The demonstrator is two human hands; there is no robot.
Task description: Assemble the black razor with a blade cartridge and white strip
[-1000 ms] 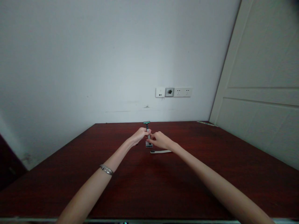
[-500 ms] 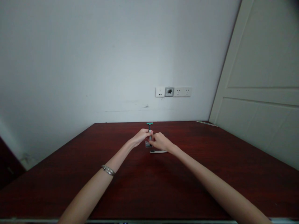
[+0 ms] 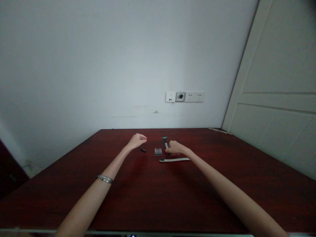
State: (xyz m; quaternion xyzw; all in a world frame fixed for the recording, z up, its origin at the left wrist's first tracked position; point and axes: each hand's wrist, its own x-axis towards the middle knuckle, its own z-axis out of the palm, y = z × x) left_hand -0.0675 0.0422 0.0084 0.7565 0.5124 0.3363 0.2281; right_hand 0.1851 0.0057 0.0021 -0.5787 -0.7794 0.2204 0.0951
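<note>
My right hand [image 3: 175, 148] is closed around the lower handle of a razor [image 3: 166, 144]. The razor has a grey and black handle, and its green-edged head points away toward the wall. My left hand [image 3: 137, 141] hovers to the left, its fingers loosely curved with nothing visible in them. A small black piece [image 3: 143, 150] lies on the table just below it. Between my hands sits a small clear case [image 3: 158, 151] with dark and green parts inside. Nearer to me lies a slim whitish stick with a dark end [image 3: 172, 160], its right end close to my right wrist.
The dark red wooden table [image 3: 153, 197] reaches back to a pale wall with a row of sockets [image 3: 187, 97]. A white panelled door [image 3: 276, 108] stands along the right side. A thin pale strip [image 3: 219, 131] lies at the back right corner.
My left hand has let go of the razor and moved left. My right hand has taken the razor slightly right and lower. The clear case and black piece now show fully.
</note>
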